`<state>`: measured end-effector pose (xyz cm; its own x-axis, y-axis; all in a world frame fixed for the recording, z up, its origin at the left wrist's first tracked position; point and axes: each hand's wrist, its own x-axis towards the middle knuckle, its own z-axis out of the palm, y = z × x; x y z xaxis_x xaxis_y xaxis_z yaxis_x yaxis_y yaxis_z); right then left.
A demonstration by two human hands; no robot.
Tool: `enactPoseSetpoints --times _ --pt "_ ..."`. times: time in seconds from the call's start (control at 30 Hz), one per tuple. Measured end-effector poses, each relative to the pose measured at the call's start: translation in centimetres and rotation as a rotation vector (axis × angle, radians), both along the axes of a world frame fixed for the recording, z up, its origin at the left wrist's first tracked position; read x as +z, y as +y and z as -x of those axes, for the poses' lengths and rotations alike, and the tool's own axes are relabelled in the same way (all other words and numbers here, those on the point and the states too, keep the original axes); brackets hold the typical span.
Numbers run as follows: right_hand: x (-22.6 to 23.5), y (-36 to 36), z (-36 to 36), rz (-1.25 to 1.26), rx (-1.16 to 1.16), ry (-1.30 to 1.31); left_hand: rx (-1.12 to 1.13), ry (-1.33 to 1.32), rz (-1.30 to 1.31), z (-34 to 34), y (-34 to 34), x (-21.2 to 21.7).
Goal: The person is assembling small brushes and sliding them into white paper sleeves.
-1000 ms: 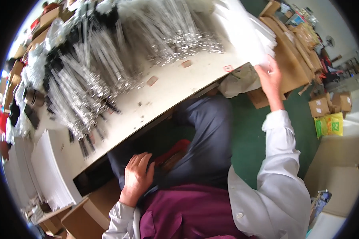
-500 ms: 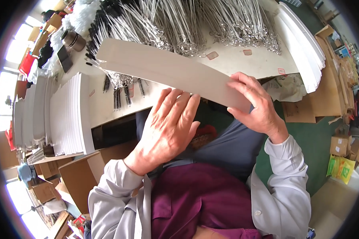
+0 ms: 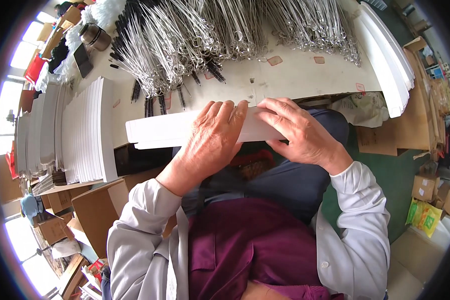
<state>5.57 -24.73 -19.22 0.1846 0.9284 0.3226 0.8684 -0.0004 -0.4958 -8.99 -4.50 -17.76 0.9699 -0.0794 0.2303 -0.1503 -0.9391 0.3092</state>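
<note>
A long, narrow white carton [image 3: 157, 129] lies level across my lap at the table's front edge. My left hand [image 3: 210, 137] is closed over its middle, with the fingers on top and the thumb lower down at the near side. Around the right end curls my right hand [image 3: 305, 131], its fingers bent over the far edge and its thumb at the near one. The hands partly cover that end. Beyond, on the pale table [image 3: 290, 82], lie heaps of wire-handled brushes [image 3: 180, 50] with ring ends and black bristles.
Rows of white cartons [image 3: 87, 132] stand at the left; more white strips [image 3: 385, 62] are stacked at the right. A metal flask [image 3: 95, 37] and a dark flat slab [image 3: 83, 60] sit far left. Brown cardboard boxes [image 3: 97, 210] lie below the table's left side.
The carton has come down nearer to me and turned from slanting to nearly level. My right hand has moved left, close to my left hand, which has closed on the carton.
</note>
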Motion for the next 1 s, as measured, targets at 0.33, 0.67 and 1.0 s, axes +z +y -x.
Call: enactPoseSetpoints --times 0.33,0.67,1.0 --pt "-2.1 2.4 1.2 -0.091 -0.390 -0.137 0.271 -0.017 -0.076 0.1 1.0 -2.9" --pt "-3.8 4.4 2.8 -0.069 -0.588 0.245 0.268 -0.032 -0.080 0.0 1.3 -4.4" --pt "-2.3 3.3 0.4 -0.004 -0.500 0.992 0.235 -0.071 -0.073 0.3 2.0 -4.8"
